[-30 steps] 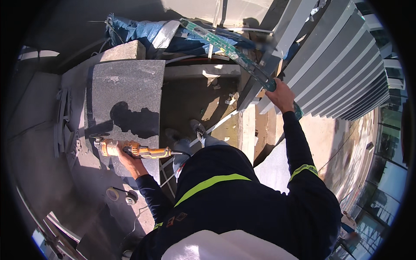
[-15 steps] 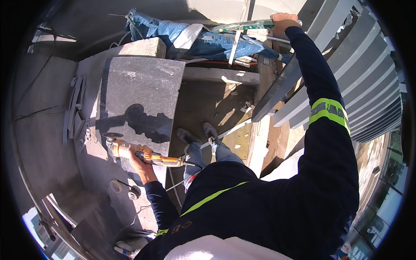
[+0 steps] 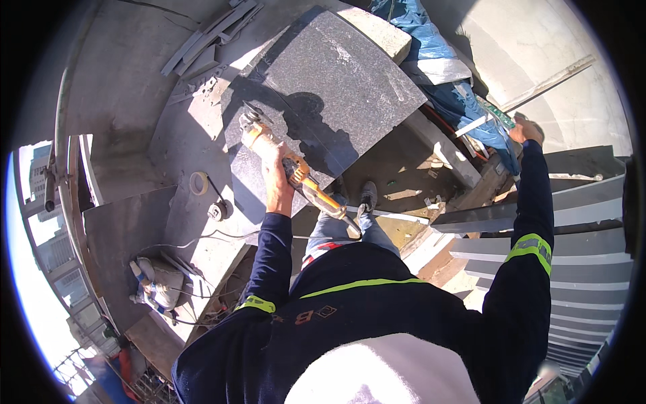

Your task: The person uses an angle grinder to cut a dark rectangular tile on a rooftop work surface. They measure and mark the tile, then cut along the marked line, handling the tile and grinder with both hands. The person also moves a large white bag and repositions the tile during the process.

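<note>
My left hand (image 3: 274,178) is wrapped round the body of a yellow-orange angle grinder (image 3: 311,186). The grinder's disc (image 3: 255,113) hangs over the lower left part of a dark grey stone slab (image 3: 350,74); whether it touches cannot be told. Far to the right, my right hand (image 3: 527,130) is closed on the near end of a long green-and-white strip (image 3: 496,111), whose kind is unclear. That strip lies along a blue plastic sheet (image 3: 441,94) with a white band. A dark wet-looking patch and my shadow lie on the slab.
Left of the slab lie a roll of tape (image 3: 199,183) and a tape measure (image 3: 217,211). A power cord (image 3: 229,234) crosses the ledge. Thin offcuts (image 3: 212,37) are stacked far left. Grey slatted panels (image 3: 585,252) stand at right, and my shoes (image 3: 369,194) are below the slab.
The view has swung round, so the slab appears turned and farther right. My left hand still holds the grinder, and my right hand still grips the green strip.
</note>
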The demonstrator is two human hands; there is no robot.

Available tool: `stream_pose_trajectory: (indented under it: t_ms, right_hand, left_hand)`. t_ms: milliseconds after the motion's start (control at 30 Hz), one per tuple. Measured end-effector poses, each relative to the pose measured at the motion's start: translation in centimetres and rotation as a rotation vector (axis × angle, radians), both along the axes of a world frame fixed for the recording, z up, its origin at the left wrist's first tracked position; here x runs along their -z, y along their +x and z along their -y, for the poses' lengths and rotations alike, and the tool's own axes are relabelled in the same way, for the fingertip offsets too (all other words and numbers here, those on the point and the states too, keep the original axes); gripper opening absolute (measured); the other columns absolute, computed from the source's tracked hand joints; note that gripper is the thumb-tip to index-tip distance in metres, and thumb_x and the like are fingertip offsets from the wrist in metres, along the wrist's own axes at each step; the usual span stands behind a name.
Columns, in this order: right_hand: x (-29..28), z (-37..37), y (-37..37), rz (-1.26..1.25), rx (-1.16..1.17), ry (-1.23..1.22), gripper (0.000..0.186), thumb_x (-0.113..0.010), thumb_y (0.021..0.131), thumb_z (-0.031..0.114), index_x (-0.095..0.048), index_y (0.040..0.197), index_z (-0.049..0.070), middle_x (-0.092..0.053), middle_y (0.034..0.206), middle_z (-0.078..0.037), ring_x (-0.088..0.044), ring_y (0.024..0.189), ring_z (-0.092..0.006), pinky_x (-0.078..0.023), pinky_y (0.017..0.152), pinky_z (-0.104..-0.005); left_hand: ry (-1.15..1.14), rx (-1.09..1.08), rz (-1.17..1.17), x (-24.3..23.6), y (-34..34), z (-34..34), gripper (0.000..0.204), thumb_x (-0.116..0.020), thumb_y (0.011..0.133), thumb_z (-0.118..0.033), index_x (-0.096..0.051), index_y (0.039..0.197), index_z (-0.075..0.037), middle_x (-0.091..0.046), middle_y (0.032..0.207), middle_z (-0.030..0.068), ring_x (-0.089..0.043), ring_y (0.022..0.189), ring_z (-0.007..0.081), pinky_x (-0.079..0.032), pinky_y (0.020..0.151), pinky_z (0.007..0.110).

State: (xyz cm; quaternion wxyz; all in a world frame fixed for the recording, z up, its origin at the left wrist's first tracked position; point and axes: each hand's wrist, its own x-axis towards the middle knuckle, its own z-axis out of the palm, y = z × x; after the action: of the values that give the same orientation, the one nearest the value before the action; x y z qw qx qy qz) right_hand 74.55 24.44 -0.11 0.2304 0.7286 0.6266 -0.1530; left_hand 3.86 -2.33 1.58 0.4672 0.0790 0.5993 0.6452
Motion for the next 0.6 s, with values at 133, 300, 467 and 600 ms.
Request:
stream_pose_trajectory:
  t_ms: [133, 300, 467, 600]
  right_hand:
    - [0.5, 3.7, 5.7, -0.103, 0.044, 0.045, 0.059, -0.078, 0.092, 0.039, -0.070, 0.143, 0.011, -0.071, 0.141, -0.028, -0.066, 0.135, -0.0441, -0.054, 0.111, -0.0526]
    - [2.5, 10.1, 5.3, -0.118, 0.047, 0.204, 0.073, -0.081, 0.090, 0.046, -0.062, 0.151, 0.011, -0.070, 0.142, -0.027, -0.065, 0.136, -0.0444, -0.053, 0.113, -0.0507]
    - [4.2, 14.4, 1.9, -0.210, 0.090, 0.295, 0.075, -0.083, 0.091, 0.044, -0.057, 0.153, 0.011, -0.069, 0.144, -0.026, -0.066, 0.135, -0.0446, -0.053, 0.113, -0.0511]
    - [3.3, 15.6, -0.1, -0.113, 0.175, 0.309, 0.071, -0.086, 0.090, 0.042, -0.058, 0.148, 0.013, -0.073, 0.136, -0.025, -0.069, 0.129, -0.0445, -0.056, 0.107, -0.0539]
  left_hand:
    - [0.008, 0.035, -0.006, -0.6, 1.5, -0.9, 0.038, -0.080, 0.098, -0.025, -0.060, 0.124, -0.006, -0.069, 0.095, 0.0072, -0.074, 0.077, 0.0213, -0.066, 0.067, 0.040]
    - [0.039, 0.012, 0.050, 0.3, 2.2, -1.8, 0.042, -0.087, 0.094, -0.019, -0.061, 0.125, -0.008, -0.070, 0.100, 0.0041, -0.072, 0.081, 0.0179, -0.063, 0.071, 0.038]
    - [0.071, 0.035, 0.003, 0.1, 3.1, -2.9, 0.047, -0.089, 0.092, -0.020, -0.060, 0.127, -0.008, -0.071, 0.107, 0.0049, -0.072, 0.089, 0.0185, -0.062, 0.076, 0.040]
    - [0.064, 0.057, 0.034, 1.7, 2.5, -2.3, 0.040, -0.086, 0.093, -0.018, -0.064, 0.125, -0.006, -0.073, 0.102, 0.0059, -0.074, 0.082, 0.0182, -0.064, 0.072, 0.037]
